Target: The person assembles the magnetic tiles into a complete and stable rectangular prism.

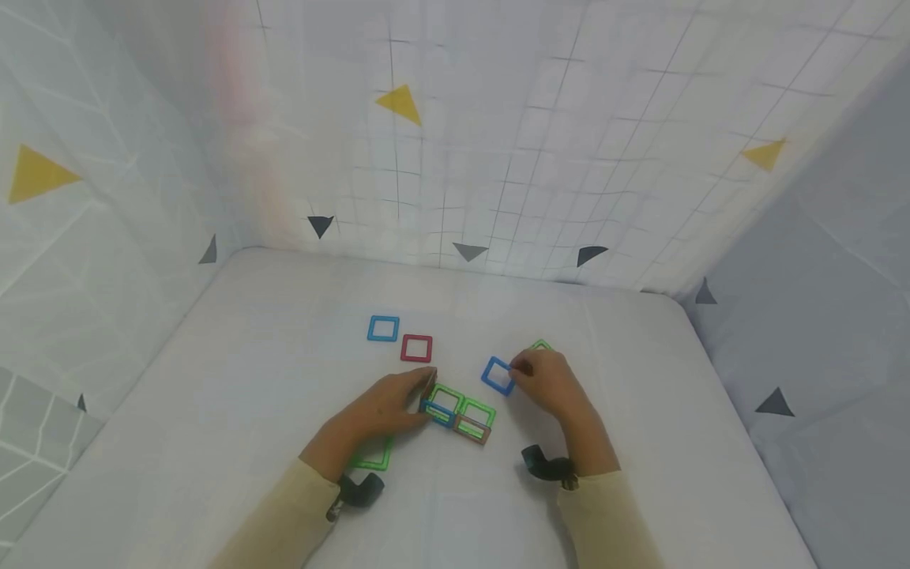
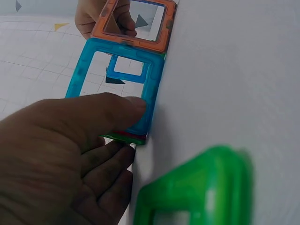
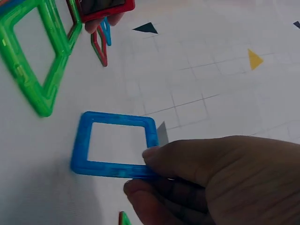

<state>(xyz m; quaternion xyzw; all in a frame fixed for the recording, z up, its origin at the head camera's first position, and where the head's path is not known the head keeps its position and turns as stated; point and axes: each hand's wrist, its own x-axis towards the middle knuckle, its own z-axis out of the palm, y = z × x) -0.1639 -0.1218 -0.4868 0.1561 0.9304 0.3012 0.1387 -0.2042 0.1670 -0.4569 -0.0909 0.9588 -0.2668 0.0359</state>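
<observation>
Your right hand [image 1: 550, 383] pinches a blue frame [image 1: 497, 374] by one corner, tilted just off the table [image 1: 249, 379] right of the cluster [image 1: 458, 412]; it looks light, stiff and slick, so grip a side bar rather than the corner. Your left hand [image 1: 387, 407] presses its fingers against the upright tile at the cluster's left end. By my count: three green frames flat plus one behind your right hand, one loose blue [image 1: 383, 328], one loose red [image 1: 416, 348], the held blue, and several joined ones.
</observation>
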